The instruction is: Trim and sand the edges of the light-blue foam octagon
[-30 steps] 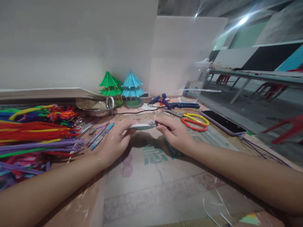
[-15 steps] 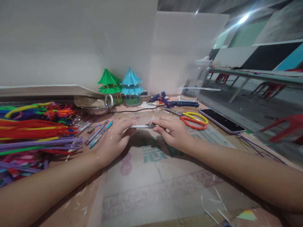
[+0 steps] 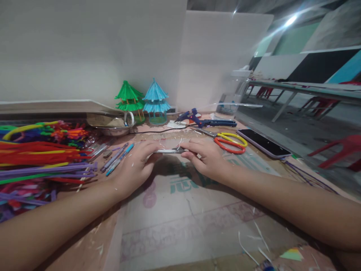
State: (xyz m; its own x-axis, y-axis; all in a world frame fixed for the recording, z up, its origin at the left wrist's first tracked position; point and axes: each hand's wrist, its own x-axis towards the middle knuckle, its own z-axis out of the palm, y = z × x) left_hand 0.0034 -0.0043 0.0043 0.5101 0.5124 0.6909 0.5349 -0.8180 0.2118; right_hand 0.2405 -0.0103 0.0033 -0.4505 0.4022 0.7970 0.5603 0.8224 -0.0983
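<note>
My left hand (image 3: 135, 165) and my right hand (image 3: 204, 156) meet over the middle of the table, both pinching a thin flat white piece (image 3: 168, 151) held level between them. The left thumb and fingers grip its left end; the right fingers close on its right end. What the piece is made of I cannot make out. It hovers just above a printed cardboard sheet (image 3: 180, 210) that covers the table.
A pile of coloured pipe cleaners (image 3: 42, 158) lies at left, pens (image 3: 117, 158) beside it. Green (image 3: 128, 99) and blue (image 3: 155, 101) pagoda models stand at the back. A blue glue gun (image 3: 194, 118), yellow-and-orange scissors (image 3: 229, 142) and a phone (image 3: 263, 143) lie at right.
Both hands have shifted slightly and turned the white piece flatter, so it now shows edge-on. The view has tilted down a little.
</note>
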